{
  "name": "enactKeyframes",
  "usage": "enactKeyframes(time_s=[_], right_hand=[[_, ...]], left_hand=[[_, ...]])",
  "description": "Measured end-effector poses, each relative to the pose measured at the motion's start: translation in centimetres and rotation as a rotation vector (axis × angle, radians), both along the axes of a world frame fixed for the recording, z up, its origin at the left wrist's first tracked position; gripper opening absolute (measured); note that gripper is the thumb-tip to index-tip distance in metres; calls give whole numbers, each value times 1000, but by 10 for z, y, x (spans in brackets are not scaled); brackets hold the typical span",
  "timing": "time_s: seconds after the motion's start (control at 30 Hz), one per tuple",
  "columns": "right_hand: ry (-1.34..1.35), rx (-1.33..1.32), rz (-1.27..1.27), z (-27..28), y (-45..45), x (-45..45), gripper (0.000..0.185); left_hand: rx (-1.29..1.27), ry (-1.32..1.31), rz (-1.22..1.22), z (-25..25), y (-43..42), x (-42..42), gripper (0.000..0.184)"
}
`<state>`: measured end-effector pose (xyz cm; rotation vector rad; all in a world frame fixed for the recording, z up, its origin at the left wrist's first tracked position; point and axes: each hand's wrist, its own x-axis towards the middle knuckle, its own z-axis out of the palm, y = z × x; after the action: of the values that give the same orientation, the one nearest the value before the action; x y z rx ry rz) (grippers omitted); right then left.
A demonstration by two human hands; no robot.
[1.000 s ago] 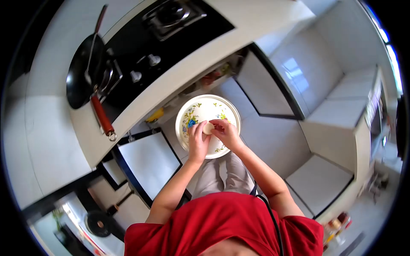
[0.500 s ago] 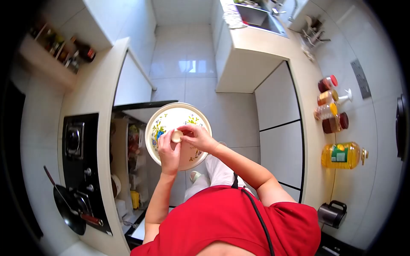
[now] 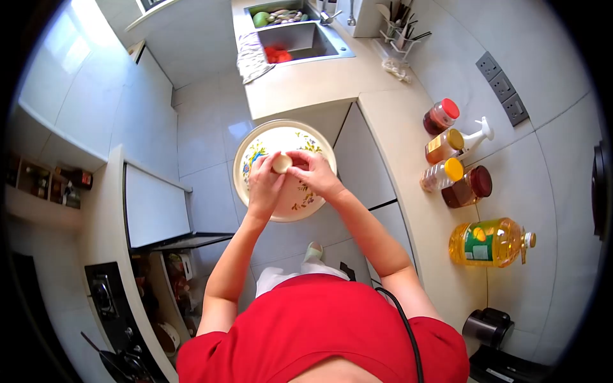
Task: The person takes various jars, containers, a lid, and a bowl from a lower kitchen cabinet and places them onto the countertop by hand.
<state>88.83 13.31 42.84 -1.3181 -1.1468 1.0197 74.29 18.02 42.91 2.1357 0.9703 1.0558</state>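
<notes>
A large round cream lid (image 3: 287,203) with a floral pattern is in front of my body, above the floor. At its middle sits a small round cream knob (image 3: 282,163). The fingers of my left hand (image 3: 263,182) close on the knob from the left. From the right, the thumb and fingers of my right hand (image 3: 316,173) pinch the same knob. Whether anything lies beneath the lid is hidden.
The counter corner and sink (image 3: 300,45) lie ahead. Jars (image 3: 440,179) and an oil bottle (image 3: 488,242) stand on the right counter. At left, a drawer (image 3: 175,281) is pulled out below the stove (image 3: 105,297); a cabinet door (image 3: 156,204) is beyond it.
My view has turned and shifted towards the sink. Both hands and the lid have moved away from the pulled-out drawer, closer to the counter corner. The grip on the knob looks the same.
</notes>
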Motion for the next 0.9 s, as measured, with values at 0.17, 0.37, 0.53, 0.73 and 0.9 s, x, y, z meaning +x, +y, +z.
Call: enactKeyframes(time_s=[0.17,0.37,0.53,0.73,0.9], right_hand=[[-68,-22,-126,9,50,113,30],[-84,-16,-304,0,126,229,28],[-33,-56,-383,-13,200,316,27],[52,-126,-497,-43,278,393,26],[69,-177,-516,-71,317,444,28]], left_hand=[[31,-21,-100,-4,69,123,42],[24,-79,-242,-18,157,256,42],[58,-111,-339,-37,242,351,41],[35,-66,-389,-63,325,436,43],[80,-21,-381,-83,361,488,42]])
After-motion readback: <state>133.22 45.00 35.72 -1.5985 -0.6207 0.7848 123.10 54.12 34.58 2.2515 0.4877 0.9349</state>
